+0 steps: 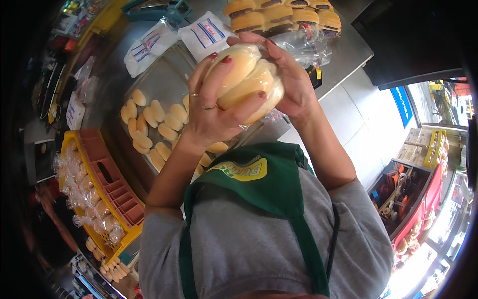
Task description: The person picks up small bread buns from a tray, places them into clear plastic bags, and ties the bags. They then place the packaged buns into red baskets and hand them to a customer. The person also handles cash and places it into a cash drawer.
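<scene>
The head camera looked straight down from the person's head, very close to the raised hands.

A bakery or sandwich shop work area: a steel counter (343, 55) holds a tray of loose bread rolls (154, 124), filled buns in clear wrap (284, 15), paper bags (204, 35), a plastic crate of bagged rolls (94, 194), and the worker wears a green apron (264, 184)
</scene>
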`<state>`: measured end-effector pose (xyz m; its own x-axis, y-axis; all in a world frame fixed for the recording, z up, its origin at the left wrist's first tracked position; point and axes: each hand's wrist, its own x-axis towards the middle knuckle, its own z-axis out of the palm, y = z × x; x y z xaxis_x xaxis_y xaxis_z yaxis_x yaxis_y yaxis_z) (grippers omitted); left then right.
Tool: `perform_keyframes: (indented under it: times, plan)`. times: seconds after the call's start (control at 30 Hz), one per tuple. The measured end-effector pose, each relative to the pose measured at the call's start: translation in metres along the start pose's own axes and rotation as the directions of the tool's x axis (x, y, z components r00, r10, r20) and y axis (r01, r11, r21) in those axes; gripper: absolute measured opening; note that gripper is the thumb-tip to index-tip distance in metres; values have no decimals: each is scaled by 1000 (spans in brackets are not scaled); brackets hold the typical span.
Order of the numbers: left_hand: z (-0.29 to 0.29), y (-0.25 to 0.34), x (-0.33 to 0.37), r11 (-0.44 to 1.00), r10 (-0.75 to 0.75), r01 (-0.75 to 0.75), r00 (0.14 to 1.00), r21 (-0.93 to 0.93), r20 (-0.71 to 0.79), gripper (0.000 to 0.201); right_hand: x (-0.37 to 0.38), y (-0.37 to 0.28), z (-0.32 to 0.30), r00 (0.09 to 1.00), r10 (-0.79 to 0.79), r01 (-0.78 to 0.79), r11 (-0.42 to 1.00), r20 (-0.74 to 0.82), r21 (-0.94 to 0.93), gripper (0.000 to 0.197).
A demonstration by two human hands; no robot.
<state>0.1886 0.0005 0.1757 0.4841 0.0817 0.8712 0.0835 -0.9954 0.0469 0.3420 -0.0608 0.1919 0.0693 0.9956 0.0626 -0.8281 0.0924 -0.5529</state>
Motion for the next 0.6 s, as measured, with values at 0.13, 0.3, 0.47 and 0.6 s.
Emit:
perform_keyframes:
  times: [0.13,0.3,0.47,0.6]
  plan:
    - [16,0,-13,972,-144,127,987,-196,-74,58,-1,0,0,999,0,-4,996,-47,-85,45]
    - [7,26,-20,570,-591,622,764,-537,258,64,-8,0,-32,981,62,-93,982,-183,-165,43]
    - [-3,31,-25,667,-483,641,761,-380,434,73,-27,-3,-52,879,62,-123,987,-472,-99,39]
    - [6,19,-22,994,-38,73,921,-75,387,78,-27,29,-51,920,155,-170,985,-360,-11,37]
